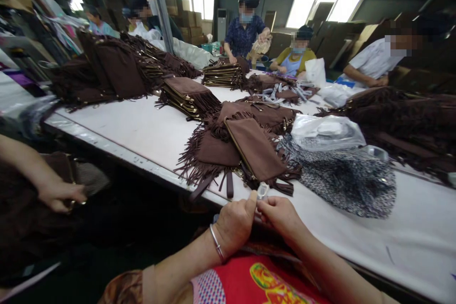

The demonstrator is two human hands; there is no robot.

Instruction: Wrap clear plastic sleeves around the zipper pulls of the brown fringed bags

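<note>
My left hand, with a bracelet at the wrist, is closed at the table's front edge. My right hand meets it there in a pinch. Between the fingertips is a small translucent plastic piece; its exact kind is too small to make out. Just beyond my fingers lies a brown fringed zip pouch, its zip edge facing left. It rests on other brown fringed pouches, with dark straps hanging toward the table edge.
The white table holds a stack of zip pouches, a larger pile, a speckled knit cloth and a plastic bag. Another person's hand grips a brown item at left. Several co-workers sit or stand across the table.
</note>
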